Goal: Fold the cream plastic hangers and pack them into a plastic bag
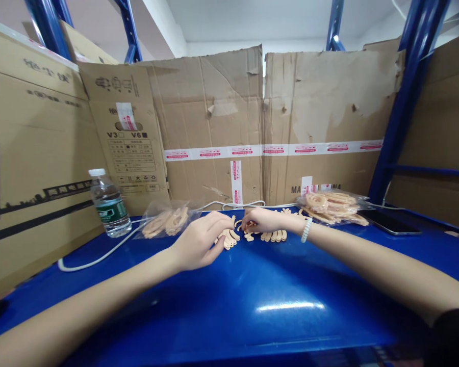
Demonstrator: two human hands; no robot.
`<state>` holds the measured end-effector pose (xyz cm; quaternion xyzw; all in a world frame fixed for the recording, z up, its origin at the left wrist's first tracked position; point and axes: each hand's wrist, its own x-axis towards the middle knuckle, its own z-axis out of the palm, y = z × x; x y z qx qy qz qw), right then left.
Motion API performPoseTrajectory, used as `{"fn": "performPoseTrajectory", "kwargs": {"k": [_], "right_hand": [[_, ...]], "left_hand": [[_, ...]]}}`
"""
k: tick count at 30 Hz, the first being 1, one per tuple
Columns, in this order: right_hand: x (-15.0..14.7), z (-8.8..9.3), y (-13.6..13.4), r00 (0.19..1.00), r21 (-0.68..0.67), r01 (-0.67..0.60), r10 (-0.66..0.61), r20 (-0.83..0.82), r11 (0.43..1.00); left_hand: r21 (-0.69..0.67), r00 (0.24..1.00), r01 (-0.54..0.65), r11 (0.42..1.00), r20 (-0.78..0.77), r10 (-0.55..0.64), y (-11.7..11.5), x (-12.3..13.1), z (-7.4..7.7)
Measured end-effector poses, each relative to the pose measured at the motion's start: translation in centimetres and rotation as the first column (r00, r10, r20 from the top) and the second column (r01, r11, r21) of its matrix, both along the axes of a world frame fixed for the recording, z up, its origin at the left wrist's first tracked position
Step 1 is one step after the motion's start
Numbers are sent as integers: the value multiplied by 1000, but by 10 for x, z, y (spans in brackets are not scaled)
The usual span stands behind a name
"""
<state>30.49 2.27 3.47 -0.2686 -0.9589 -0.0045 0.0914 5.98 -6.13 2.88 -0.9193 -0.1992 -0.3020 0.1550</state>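
Observation:
Reaching over the blue table, my left hand rests beside a fanned row of small curved pale wooden pieces. Its thumb is apart from the bent fingers, and nothing shows between them. Opposite it, my right hand, with a pale beaded bracelet at the wrist, has its fingertips drawn together above a few loose pieces. What they pinch is too small and partly hidden to make out. Another row of curved wooden pieces lies just under the right hand, and more stick out behind it.
A clear bag of wooden pieces lies at left, near a water bottle and a white cable. At right sit a fuller bag and a phone. Cardboard panels wall off the back, between blue shelf posts.

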Motion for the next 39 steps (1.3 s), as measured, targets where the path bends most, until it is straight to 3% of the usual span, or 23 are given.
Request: {"fn": "performPoseTrajectory", "kwargs": {"k": [4, 9, 22, 29, 35, 37, 39], "right_hand": [[0, 2, 6, 998, -65, -47, 49, 26, 997], [3, 1, 11, 998, -119, -56, 58, 11, 991], [12, -3, 20, 995, -186, -103, 100, -23, 977], [16, 2, 17, 972, -146, -78, 43, -231, 986], [25, 12, -20, 802, -83, 24, -68, -593, 996], [27, 10, -45, 706, -148, 27, -124, -697, 989], [27, 6, -71, 522, -343, -52, -267, -810, 938]], "left_hand": [[-119, 995, -62, 991, -80, 53, 14, -3, -17], [-188, 984, -87, 978, -167, 56, 15, -10, -29], [-271, 991, -63, 960, -133, 28, 19, -11, -34], [-307, 993, -105, 946, -83, 83, 21, -12, -35], [-326, 986, -106, 939, -156, 57, 26, -18, -28], [-325, 981, -107, 940, -186, 47, 27, -21, -26], [-319, 976, -115, 941, -213, 47, 29, -25, -23]]}}
